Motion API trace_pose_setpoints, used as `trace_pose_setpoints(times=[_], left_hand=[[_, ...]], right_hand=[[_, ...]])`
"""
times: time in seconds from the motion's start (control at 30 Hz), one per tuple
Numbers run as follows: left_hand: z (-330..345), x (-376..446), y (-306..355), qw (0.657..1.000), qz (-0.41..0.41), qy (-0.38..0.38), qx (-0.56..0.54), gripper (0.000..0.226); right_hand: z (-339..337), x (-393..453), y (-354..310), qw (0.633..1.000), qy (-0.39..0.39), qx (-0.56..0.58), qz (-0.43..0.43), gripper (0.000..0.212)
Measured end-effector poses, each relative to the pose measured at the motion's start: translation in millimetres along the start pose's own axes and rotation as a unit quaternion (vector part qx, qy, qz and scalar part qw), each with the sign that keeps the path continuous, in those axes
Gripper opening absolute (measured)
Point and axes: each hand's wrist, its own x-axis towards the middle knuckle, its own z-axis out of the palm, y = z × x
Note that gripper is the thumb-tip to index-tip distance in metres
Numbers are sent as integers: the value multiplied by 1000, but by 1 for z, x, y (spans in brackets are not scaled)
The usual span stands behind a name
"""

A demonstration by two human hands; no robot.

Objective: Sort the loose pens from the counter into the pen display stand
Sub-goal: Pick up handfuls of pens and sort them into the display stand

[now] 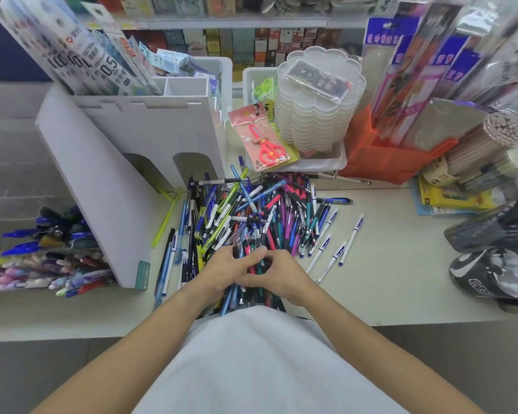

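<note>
Centrally, a heap of loose multicoloured plastic pens (251, 210) lies on the pale tabletop (395, 279), just right of the white cardboard pen display stand (102, 186). Left hand (222, 271) and right hand (277, 274) meet at the heap's near edge, fingers (259, 258) curled round a bundle of pens. Packaged red scissors (265, 144), stacked clear scalloped containers (317, 115) and an orange bin (380, 156) crowd behind. Pens under both hands are hidden.

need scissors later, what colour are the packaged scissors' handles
Red handles with yellow centres on the packaged scissors, clearest in the head view.
</note>
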Motion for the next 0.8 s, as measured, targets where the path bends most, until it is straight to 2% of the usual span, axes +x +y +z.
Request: trace_pose_setpoints(times=[0.1, 0.13, 0.23, 0.33, 0.4, 0.47, 0.6, 0.63, 0.73, 0.8], left_hand=[[1, 2, 4, 998, -46, 22, -48, 22], [3, 2, 5, 996, -53, 35, -56, 25], [3, 1, 7, 993, -51, 80, -64, 27], [-3, 4, 6, 991, -40, 97, -83, 24], [-7, 6, 3, 990, -35, 94, -94, 29], [-9, 6, 1, 989, -34, 93, -112, 21], [-11, 5, 2, 988, -48, 62, -135, 15], [-11, 5, 3, 988, -53, 47, -139, 20], [-10, 4, 8, 990, -51, 24, -127, 21], [-9, 4, 11, 993, -39, 13, -112, 20]], right_hand=[[4, 4, 3, 997, 2, 65, 33, 72], [5, 3, 3, 995, 14, 88, 44, 78], [9, -1, 6, 970, 51, 222, 87, 66], [14, -6, 6, 928, 38, 358, 99, 45], [10, -9, 5, 928, 23, 360, 91, 28], [2, -13, 5, 940, 11, 334, 75, 23], [-15, -15, 3, 949, 32, 291, 115, 54], [-18, -14, 0, 953, 51, 274, 119, 59], [-25, -9, -13, 980, 110, 140, 86, 71], [-26, -6, -22, 985, 97, 130, 51, 70]])
